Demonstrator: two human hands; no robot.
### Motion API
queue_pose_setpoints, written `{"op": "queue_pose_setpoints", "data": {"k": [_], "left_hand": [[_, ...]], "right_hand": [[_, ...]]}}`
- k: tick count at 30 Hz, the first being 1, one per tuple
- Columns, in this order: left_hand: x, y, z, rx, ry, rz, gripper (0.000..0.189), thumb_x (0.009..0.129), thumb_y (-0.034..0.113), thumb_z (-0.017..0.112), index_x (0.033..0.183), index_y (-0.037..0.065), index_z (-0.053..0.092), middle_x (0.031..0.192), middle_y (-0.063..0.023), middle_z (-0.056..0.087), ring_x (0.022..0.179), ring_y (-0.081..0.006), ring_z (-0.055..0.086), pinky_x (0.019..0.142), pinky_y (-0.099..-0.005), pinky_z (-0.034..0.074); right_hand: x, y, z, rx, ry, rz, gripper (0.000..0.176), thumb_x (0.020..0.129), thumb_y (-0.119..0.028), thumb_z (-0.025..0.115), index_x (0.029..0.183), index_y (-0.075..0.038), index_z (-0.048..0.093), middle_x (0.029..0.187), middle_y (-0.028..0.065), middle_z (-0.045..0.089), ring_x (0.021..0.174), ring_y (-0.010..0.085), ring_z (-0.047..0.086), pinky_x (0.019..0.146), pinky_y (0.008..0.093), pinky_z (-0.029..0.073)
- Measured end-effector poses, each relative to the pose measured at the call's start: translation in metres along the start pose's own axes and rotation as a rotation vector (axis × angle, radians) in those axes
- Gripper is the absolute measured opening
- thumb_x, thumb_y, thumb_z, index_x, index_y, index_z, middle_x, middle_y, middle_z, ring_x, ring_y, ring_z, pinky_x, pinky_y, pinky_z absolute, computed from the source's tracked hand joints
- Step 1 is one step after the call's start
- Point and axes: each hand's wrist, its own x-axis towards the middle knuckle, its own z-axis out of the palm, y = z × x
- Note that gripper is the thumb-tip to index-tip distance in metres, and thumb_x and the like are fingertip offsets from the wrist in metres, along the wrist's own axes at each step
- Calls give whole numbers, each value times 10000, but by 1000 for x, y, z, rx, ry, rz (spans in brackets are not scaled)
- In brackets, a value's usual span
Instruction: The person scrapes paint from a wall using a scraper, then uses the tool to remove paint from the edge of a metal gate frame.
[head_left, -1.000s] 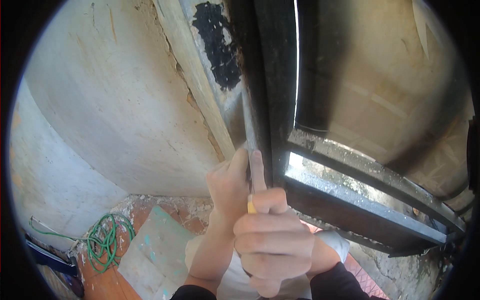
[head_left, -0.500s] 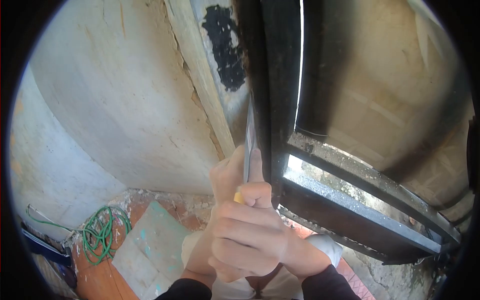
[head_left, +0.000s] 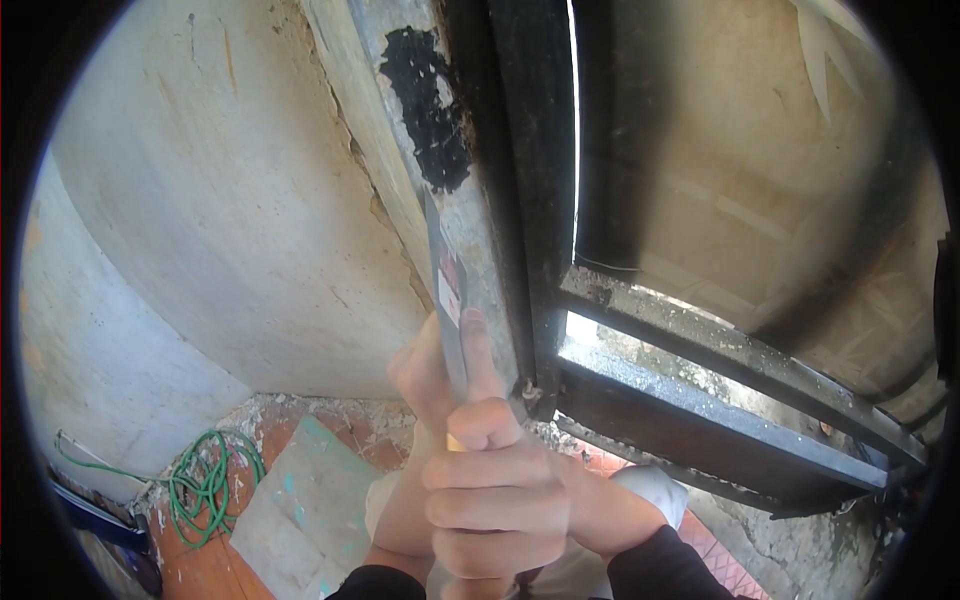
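A scraper with a long metal blade (head_left: 447, 275) and a yellow handle, mostly covered by fingers, points up along the grey door frame (head_left: 470, 225). My right hand (head_left: 495, 490) is wrapped round the handle. Partly hidden behind it, my left hand (head_left: 415, 375) is up against the left side of the blade near its base; its grip is largely out of sight. A finger lies along the blade's right side. The blade's tip is just below a ragged black patch (head_left: 430, 110) of coating on the frame.
A dark door (head_left: 535, 150) with a metal crossbar (head_left: 700, 410) stands at the right. Cracked plaster wall (head_left: 220, 200) borders the frame on the left. Below are a coiled green hose (head_left: 200, 485) and a paint-stained grey sheet (head_left: 305, 505) on the tiled floor.
Both hands and the scraper have shifted left, from the frame's dark right edge onto its grey face. The camera view has also shifted slightly.
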Motion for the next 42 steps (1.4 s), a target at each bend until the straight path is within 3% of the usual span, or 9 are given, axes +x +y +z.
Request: {"op": "queue_pose_setpoints", "data": {"k": [7,21,27,29,32,35,39,40,42], "left_hand": [[-4,-8,10,19,-57,82,332,943,116,549,637,48,442,482,-87,378,398,-239,396,418,-358,325],[-9,-8,0,44,-123,-57,270,990,185,484,769,32,508,551,-88,382,464,-218,388,449,-371,325],[-7,-10,-2,77,-135,197,274,999,228,486,852,12,568,576,-80,439,470,-210,458,458,-350,355],[-9,5,4,-51,-56,-235,271,1000,231,518,864,11,600,621,-79,538,515,-180,550,458,-326,386],[-6,-1,11,-141,-110,-330,437,1001,449,524,973,27,636,807,-54,671,584,-101,558,526,-250,410],[-4,-10,22,-132,-23,-131,238,979,199,576,857,18,671,690,-66,655,527,-155,594,461,-284,427],[-7,-21,35,-241,34,-100,246,979,174,562,855,-8,672,709,-83,683,537,-189,628,489,-306,474],[-4,-29,43,-230,122,76,199,953,139,594,845,-11,668,737,-92,699,560,-203,651,508,-304,493],[-2,-31,44,-205,104,114,159,929,117,625,843,-10,668,751,-94,704,576,-206,660,521,-304,502]], "right_hand": [[-8,2,-4,-65,167,77,181,670,-103,629,600,-38,474,596,58,426,518,241,486,629,396,294],[-17,7,-2,-38,68,-88,187,603,-132,593,540,-55,434,555,52,354,482,225,427,631,390,297],[-12,8,-6,-55,47,-91,146,576,-149,593,565,-47,490,605,61,458,533,258,480,712,436,328],[-11,5,-11,-86,-7,61,126,560,-181,610,621,-72,599,719,86,572,766,281,542,818,505,355],[-29,0,-10,-153,-38,249,218,535,-191,618,723,-113,696,991,161,622,1054,308,467,946,547,345],[-62,-2,-7,-213,76,337,284,529,-188,629,790,-138,729,1192,228,540,1174,348,370,1016,555,332],[-71,-20,-7,-320,98,507,574,608,-63,590,1180,-22,583,1263,245,380,1170,342,397,1009,511,358],[-64,-25,-12,-344,51,569,687,636,-28,578,1303,50,429,1269,243,332,1137,323,432,994,474,376],[-62,-32,-10,-283,129,720,687,653,-37,589,1319,38,438,1268,243,354,1148,335,415,1008,458,359]]}}
